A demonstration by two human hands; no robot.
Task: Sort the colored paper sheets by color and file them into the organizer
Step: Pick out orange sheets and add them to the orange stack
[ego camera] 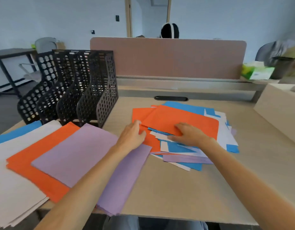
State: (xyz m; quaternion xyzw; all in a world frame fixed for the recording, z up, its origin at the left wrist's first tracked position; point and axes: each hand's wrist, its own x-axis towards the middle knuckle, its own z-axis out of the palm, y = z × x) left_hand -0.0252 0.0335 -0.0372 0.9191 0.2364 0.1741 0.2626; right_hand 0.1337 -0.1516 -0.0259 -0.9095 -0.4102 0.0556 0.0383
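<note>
A mixed pile (226, 138) of orange, blue, white and purple sheets lies at centre right of the desk. An orange sheet (185, 118) tops it. My right hand (190, 134) lies on the pile with its fingers over that sheet's near edge and its thumb below the edge, pinching it. My left hand (131, 135) reaches in from the left, its straight fingers touching the orange sheet's left corner. Sorted stacks lie fanned at left: purple (77, 151), orange (35, 166), white (12, 188) and blue (15, 132). The black mesh organizer (73, 90) stands behind them, its slots showing no paper.
A brown divider panel (168, 57) closes the desk's far edge, with a cable slot (170, 98) before it. A person's head shows behind the panel. A pale box (279, 110) and a green tissue box (258, 71) stand at right. Bare desk shows near the front edge.
</note>
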